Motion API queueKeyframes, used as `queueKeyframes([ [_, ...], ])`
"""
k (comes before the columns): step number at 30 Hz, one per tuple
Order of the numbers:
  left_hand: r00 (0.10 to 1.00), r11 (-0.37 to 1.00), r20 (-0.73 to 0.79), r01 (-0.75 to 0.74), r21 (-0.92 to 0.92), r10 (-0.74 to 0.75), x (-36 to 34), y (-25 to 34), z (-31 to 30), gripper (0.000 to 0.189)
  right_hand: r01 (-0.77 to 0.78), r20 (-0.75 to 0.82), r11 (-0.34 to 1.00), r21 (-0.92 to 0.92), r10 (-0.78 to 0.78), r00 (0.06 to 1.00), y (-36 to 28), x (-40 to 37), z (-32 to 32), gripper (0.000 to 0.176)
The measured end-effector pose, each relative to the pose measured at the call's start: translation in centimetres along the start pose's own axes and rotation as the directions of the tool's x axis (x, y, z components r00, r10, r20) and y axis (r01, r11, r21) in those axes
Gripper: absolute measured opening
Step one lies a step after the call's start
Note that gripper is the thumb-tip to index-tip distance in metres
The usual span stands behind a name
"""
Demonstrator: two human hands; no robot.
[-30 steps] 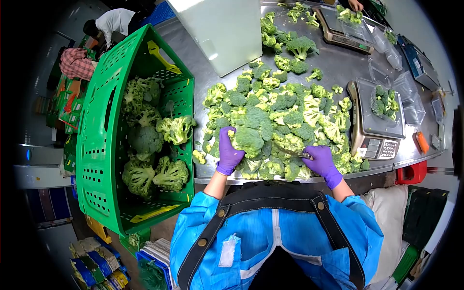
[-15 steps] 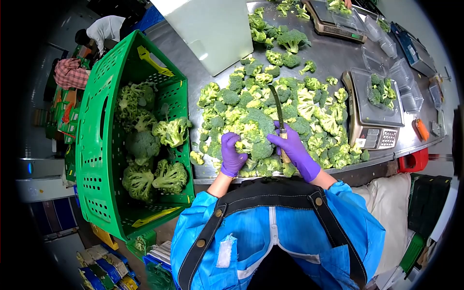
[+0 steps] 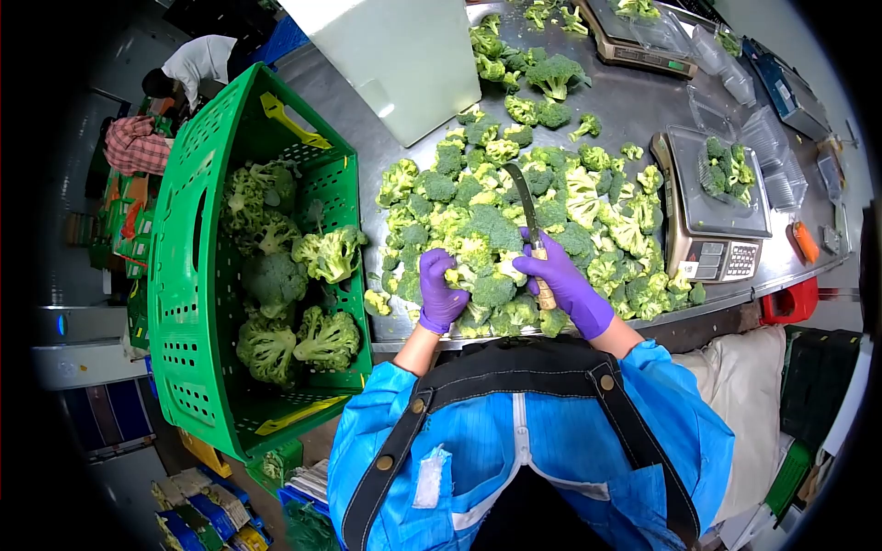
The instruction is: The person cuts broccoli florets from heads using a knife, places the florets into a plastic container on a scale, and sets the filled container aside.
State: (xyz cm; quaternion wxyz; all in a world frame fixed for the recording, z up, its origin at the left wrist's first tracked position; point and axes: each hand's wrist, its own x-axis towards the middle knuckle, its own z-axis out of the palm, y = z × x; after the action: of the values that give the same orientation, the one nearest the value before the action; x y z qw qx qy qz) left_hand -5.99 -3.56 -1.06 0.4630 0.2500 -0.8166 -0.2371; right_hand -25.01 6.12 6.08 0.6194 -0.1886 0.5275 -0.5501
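My left hand (image 3: 441, 292), in a purple glove, has its fingers curled round the left side of a broccoli head (image 3: 482, 248) near the table's front edge. In my right hand (image 3: 568, 286), gloved too, is a curved knife (image 3: 525, 204), its wooden handle in the fist and its dark blade pointing up and away. The right thumb reaches toward the broccoli's cut side. Around and beyond both hands lies a pile of broccoli florets (image 3: 588, 197).
A green crate (image 3: 188, 303) with broccoli heads stands at left. A pale box (image 3: 404, 69) is behind the pile. Right are a scale (image 3: 712, 216) with a filled tray, clear containers (image 3: 772, 151) and an orange object (image 3: 805, 242). Two people (image 3: 204, 64) bend at upper left.
The knife has turned slightly in my right hand, showing more of its handle and blade. The broccoli head has shifted a little between my hands.
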Motion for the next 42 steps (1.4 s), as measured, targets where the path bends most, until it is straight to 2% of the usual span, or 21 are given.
queueKeyframes([
  [4, 0.995, 0.996, -0.07, 0.065, -0.065, -0.069, -0.2, 0.7, 0.4, 0.047, -0.075, 0.175, 0.974, 0.214, 0.037, 0.984, -0.4, 0.0, -1.9, 0.058],
  [6, 0.88, 0.762, 0.006, 0.415, -0.496, -0.475, -0.7, 1.1, 0.2, 0.049, -0.048, 0.268, 0.958, 0.282, -0.031, 0.963, -0.9, 0.1, -2.9, 0.053],
  [7, 0.769, 0.531, 0.111, 0.531, -0.661, -0.63, -0.9, 1.2, 0.1, 0.051, -0.009, 0.094, 0.956, 0.293, -0.02, 0.995, -1.4, 0.0, -3.4, 0.054],
  [9, 0.777, 0.5, 0.148, 0.525, -0.689, -0.612, -2.2, -1.0, -0.4, 0.054, 0.179, -0.241, 0.933, -0.312, -0.26, 0.935, -2.0, -0.1, -3.5, 0.057],
  [10, 0.834, 0.687, 0.178, 0.535, -0.492, -0.522, -2.6, -1.6, -0.8, 0.054, 0.35, -0.18, 0.553, -0.756, -0.69, 0.701, -0.7, 1.0, -4.5, 0.056],
  [11, 0.872, 0.833, 0.229, 0.484, -0.267, -0.433, -3.2, -2.3, -0.8, 0.054, 0.351, -0.179, 0.552, -0.756, -0.691, 0.7, -1.3, 0.5, -4.1, 0.056],
  [13, 0.55, 0.137, 0.418, 0.707, -0.694, -0.723, -2.4, -0.3, -1.0, 0.062, 0.231, -0.203, 0.776, -0.587, -0.417, 0.886, -2.5, -1.1, -2.7, 0.047],
  [14, 0.552, 0.009, 0.486, 0.667, -0.745, -0.678, -3.9, -2.4, -0.7, 0.067, 0.429, -0.109, 0.713, -0.555, -0.574, 0.812, -0.5, 0.0, -3.1, 0.035],
  [15, 0.559, -0.124, 0.547, 0.62, -0.775, -0.624, -4.2, -3.5, -0.6, 0.072, 0.432, -0.106, 0.711, -0.554, -0.575, 0.811, -0.7, -0.5, -2.5, 0.035],
  [17, 0.559, -0.2, 0.563, 0.578, -0.791, -0.609, -4.5, -3.7, -0.6, 0.079, 0.26, -0.077, 0.816, -0.516, -0.346, 0.935, -1.6, -1.7, -1.1, 0.03],
  [19, 0.815, -0.184, 0.474, 0.437, -0.881, -0.333, -3.9, -3.1, 0.0, 0.066, 0.259, -0.041, 0.818, -0.513, -0.325, 0.945, -1.4, -1.8, -0.9, 0.028],
  [20, 0.48, -0.36, 0.557, 0.444, -0.821, -0.678, -3.4, -2.7, 0.0, 0.052, 0.273, -0.02, 0.807, -0.523, -0.332, 0.943, -1.2, -1.7, -1.0, 0.029],
  [23, 0.39, -0.358, 0.548, 0.462, -0.812, -0.74, -2.7, -1.1, -0.9, 0.047, 0.266, 0.002, 0.802, -0.535, -0.314, 0.949, -0.7, -1.9, -1.2, 0.029],
  [24, 0.465, -0.257, 0.53, 0.53, -0.808, -0.709, -3.0, -1.0, -1.2, 0.052, 0.25, 0.004, 0.804, -0.54, -0.295, 0.956, -0.6, -1.9, -1.2, 0.03],
  [27, 0.571, -0.289, 0.608, 0.553, -0.782, -0.552, -5.1, -2.9, -1.8, 0.062, 0.192, 0.0, 0.808, -0.557, -0.231, 0.973, -0.3, -2.1, -0.9, 0.028],
  [28, 0.674, -0.704, 0.639, 0.244, -0.667, -0.371, -5.8, -3.1, -1.5, 0.061, 0.194, 0.01, 0.807, -0.558, -0.227, 0.974, -0.1, -2.2, -0.9, 0.028],
  [32, 0.76, -0.801, 0.593, 0.168, -0.575, -0.265, -3.7, -0.6, -1.3, 0.075, 0.371, 0.178, 0.609, -0.701, -0.355, 0.918, 0.6, -2.0, -0.2, 0.027],
  [36, 0.739, -0.766, 0.628, 0.249, -0.592, -0.244, -3.6, 0.5, -1.7, 0.101, 0.44, 0.246, 0.605, -0.663, -0.379, 0.892, 0.4, -2.1, 0.7, 0.029],
  [39, 0.785, -0.862, 0.603, 0.203, -0.464, -0.14, -2.8, 1.9, -1.1, 0.105, 0.515, 0.297, 0.566, -0.643, -0.435, 0.85, 0.2, -1.9, 0.6, 0.029],
  [40, 0.724, -0.874, 0.664, 0.187, -0.449, -0.187, -2.5, 2.6, -1.3, 0.102, 0.574, 0.341, 0.514, -0.637, -0.48, 0.808, 0.2, -1.8, 0.5, 0.029],
  [42, 0.742, -0.911, 0.656, 0.16, -0.379, -0.143, -1.3, 4.3, -1.0, 0.095, 0.569, 0.356, 0.471, -0.674, -0.467, 0.809, 0.1, -1.6, -0.1, 0.029],
])
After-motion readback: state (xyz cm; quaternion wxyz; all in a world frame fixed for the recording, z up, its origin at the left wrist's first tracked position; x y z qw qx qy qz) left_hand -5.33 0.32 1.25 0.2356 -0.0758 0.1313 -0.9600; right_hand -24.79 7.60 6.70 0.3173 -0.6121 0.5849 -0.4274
